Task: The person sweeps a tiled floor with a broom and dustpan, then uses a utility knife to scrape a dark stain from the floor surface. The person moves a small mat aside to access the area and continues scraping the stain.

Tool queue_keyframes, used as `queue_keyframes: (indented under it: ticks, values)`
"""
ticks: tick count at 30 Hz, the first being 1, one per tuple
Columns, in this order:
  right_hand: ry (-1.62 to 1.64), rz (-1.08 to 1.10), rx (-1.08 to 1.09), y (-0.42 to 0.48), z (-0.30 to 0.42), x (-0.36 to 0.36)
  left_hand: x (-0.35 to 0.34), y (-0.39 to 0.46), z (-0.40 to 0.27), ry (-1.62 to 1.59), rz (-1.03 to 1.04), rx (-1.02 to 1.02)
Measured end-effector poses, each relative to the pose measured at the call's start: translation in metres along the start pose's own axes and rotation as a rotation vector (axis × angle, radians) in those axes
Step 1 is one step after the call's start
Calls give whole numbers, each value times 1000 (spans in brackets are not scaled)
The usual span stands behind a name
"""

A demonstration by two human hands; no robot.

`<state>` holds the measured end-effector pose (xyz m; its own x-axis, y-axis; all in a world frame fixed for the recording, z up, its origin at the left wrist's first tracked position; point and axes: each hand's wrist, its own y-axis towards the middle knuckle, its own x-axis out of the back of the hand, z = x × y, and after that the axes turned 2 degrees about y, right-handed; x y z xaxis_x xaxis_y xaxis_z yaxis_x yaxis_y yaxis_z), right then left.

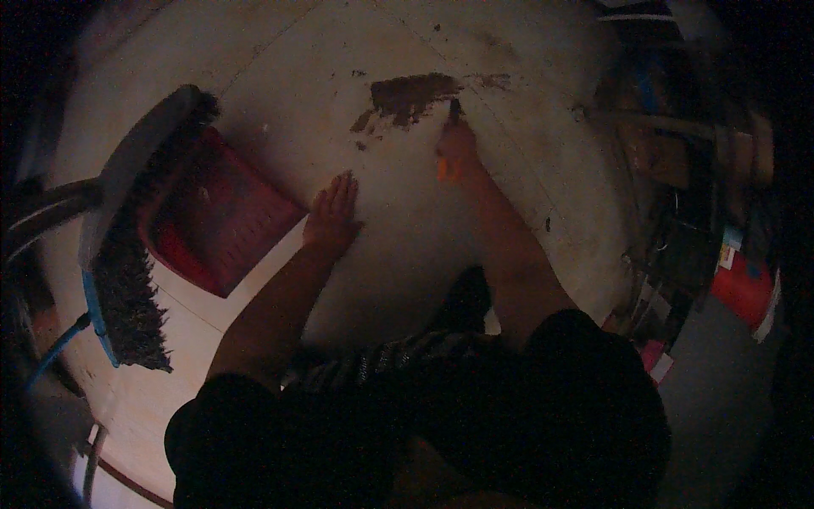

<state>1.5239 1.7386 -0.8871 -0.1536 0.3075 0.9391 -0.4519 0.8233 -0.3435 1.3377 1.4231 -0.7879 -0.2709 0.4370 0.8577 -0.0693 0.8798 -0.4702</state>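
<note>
My right hand (456,143) is closed around a hand tool (449,169) with an orange handle, which looks like a scraper. Its dark tip reaches the lower right edge of a ragged dark brown patch (413,92) on the pale floor (407,210). Palm down on the floor, my left hand (332,213) lies flat with nothing in it. Just left of those fingers is the corner of a red plastic dustpan (238,203). The light is dim, so the tool's blade is hard to make out.
Beyond the dustpan lies a long dark brush head (140,140) with bristles. A blue-framed broom or mop head (130,312) adjoins it. At the right stand shelves or a rack with dim clutter (668,159) and a red container (744,289). Thin joint lines cross the floor.
</note>
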Motion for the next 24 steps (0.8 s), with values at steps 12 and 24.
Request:
queue_keyframes:
  ticks: [12,24]
  values:
    - [-438,-73,187,-4,10,-31,3,5,2,-1,33,-34]
    - [-112,5,161,-12,20,-5,-10,0,7,-45,-73,-35]
